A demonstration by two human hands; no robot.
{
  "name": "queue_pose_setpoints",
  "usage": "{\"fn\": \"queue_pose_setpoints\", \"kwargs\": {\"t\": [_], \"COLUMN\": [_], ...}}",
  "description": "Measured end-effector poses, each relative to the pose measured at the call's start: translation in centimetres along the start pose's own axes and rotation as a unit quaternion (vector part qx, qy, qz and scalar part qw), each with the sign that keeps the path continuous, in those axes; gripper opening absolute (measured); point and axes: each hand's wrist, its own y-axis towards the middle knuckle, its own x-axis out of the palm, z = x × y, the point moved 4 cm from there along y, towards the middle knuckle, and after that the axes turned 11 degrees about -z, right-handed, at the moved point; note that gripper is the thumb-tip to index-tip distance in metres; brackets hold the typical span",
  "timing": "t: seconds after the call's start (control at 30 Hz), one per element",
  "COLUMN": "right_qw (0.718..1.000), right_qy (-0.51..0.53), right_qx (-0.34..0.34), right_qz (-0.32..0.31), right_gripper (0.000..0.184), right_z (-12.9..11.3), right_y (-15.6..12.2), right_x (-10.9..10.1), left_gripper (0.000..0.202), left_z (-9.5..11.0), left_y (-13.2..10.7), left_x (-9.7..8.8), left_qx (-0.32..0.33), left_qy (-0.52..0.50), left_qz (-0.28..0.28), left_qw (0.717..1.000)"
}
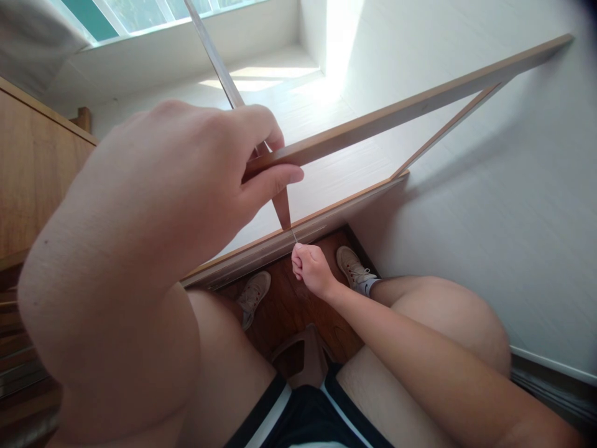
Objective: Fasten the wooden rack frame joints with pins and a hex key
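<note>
In the head view, my left hand (209, 155) is large in the foreground, with thumb and fingers closed around the near end of a long wooden rail (364, 124). A short tapered wooden post (282, 209) runs down from that grip to the edge of a ledge. Lower down, my right hand (313, 267) is curled around a thin metal rod (294, 235) whose tip reaches the foot of the post. My fingers hide most of the rod, so its exact kind does not show. A grey metal bar (217, 59) slants up behind my left hand.
The wood-edged ledge (354, 196) spans in front of my knees, below a window (153, 15). A thinner slat (450, 130) joins the rail near the pale wall (527, 205). A wooden cabinet (40, 174) stands at left; a stool (310, 358) is beneath me.
</note>
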Motion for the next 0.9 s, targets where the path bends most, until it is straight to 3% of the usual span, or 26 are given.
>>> {"fn": "queue_pose_setpoints", "kwargs": {"t": [0.17,0.43,0.7,0.9], "right_qw": [0.998,0.998,0.997,1.000], "right_qy": [0.050,0.063,0.075,-0.030], "right_qx": [-0.009,-0.014,-0.014,0.001], "right_qz": [-0.027,-0.024,-0.023,-0.007], "right_gripper": [0.043,0.041,0.040,0.044], "right_z": [-0.19,-0.22,0.16,0.40], "right_y": [0.33,0.48,0.65,0.37], "right_x": [0.08,0.15,0.40,-0.07], "left_gripper": [0.059,0.055,0.051,0.055], "left_z": [0.17,0.26,0.62,0.63], "left_y": [0.25,0.25,0.38,0.19], "left_x": [-0.22,-0.26,-0.59,-0.46], "left_qx": [0.030,0.022,0.015,0.000], "left_qy": [0.021,0.024,-0.011,-0.032], "left_qz": [0.001,0.017,-0.034,-0.054], "left_qw": [0.999,0.999,0.999,0.998]}}
